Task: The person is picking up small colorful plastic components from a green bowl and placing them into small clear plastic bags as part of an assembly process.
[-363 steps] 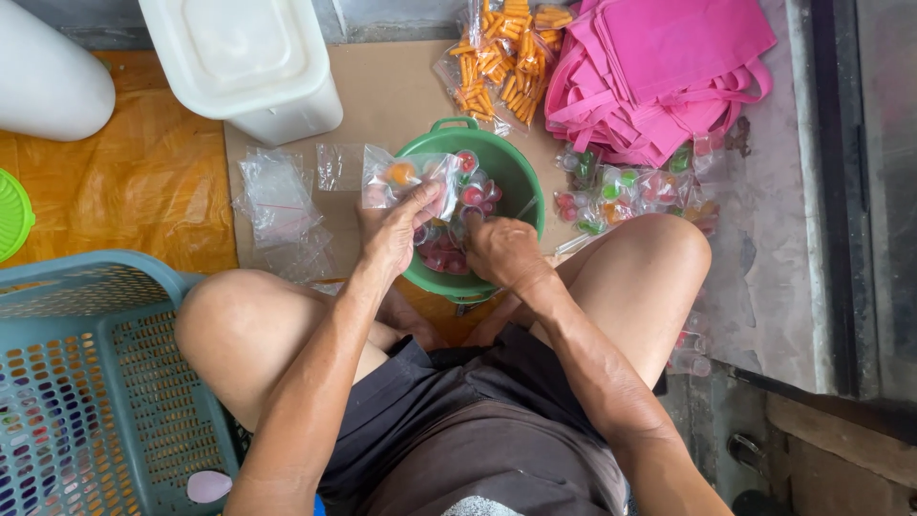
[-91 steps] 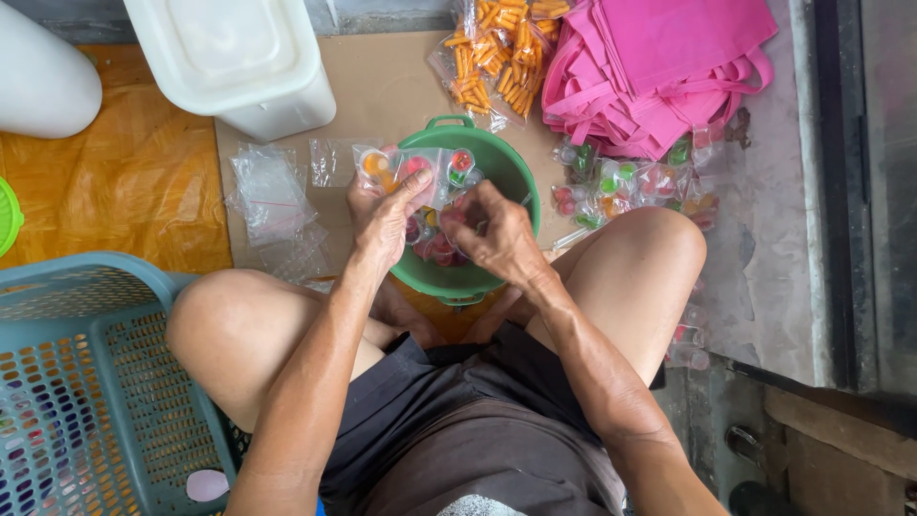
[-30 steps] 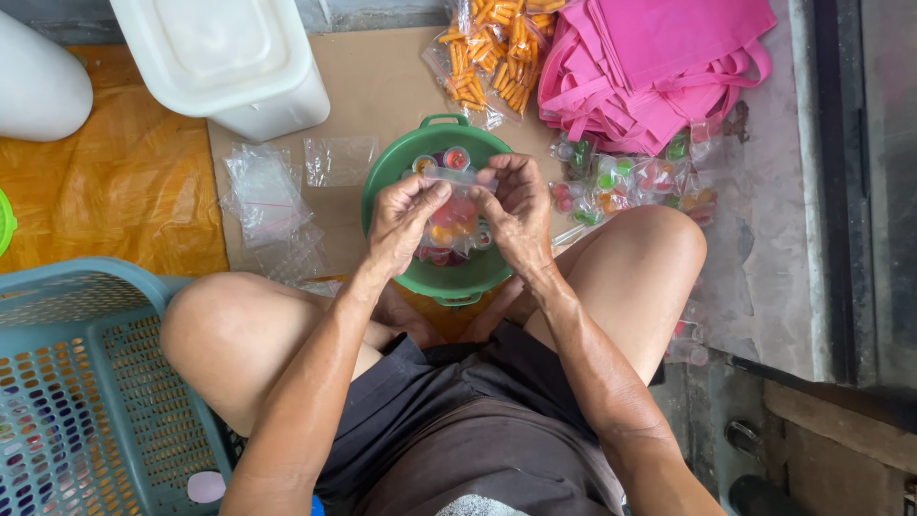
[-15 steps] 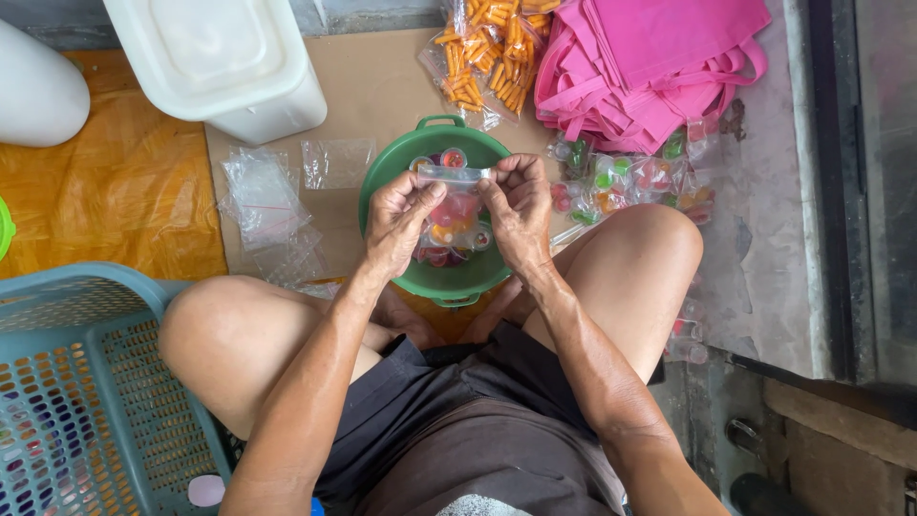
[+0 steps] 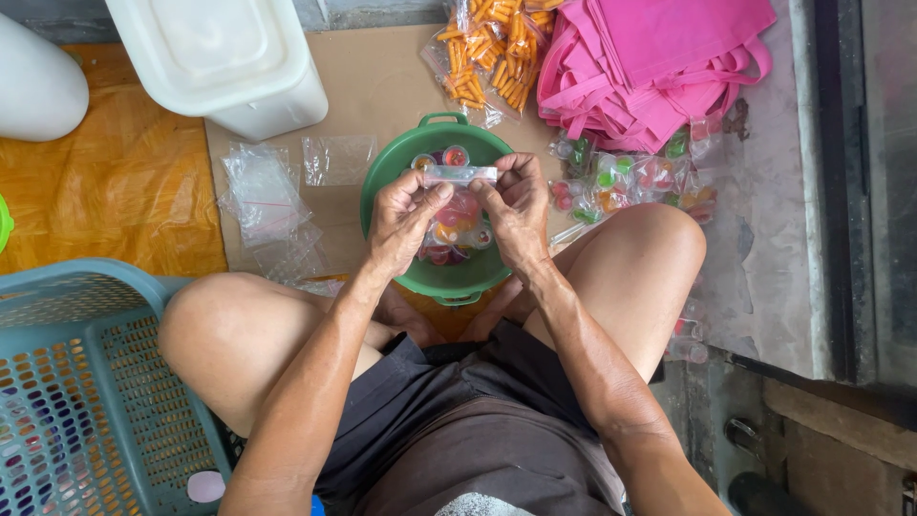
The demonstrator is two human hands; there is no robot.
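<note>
While hands (image 5: 458, 215) pinch it, bag (image 5: 457, 205) between

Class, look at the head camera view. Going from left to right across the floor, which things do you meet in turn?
Blue-green basket → stack of empty clear bags → left hand → small clear bag of colourful jelly cups → right hand → filled bags of jelly cups.

The green basin's (image 5: 382, 182) middle hides behind both hands; the teal basket (image 5: 86, 401) at near left and the pink bags (image 5: 659, 57) at far right are cut off by edges.
</note>
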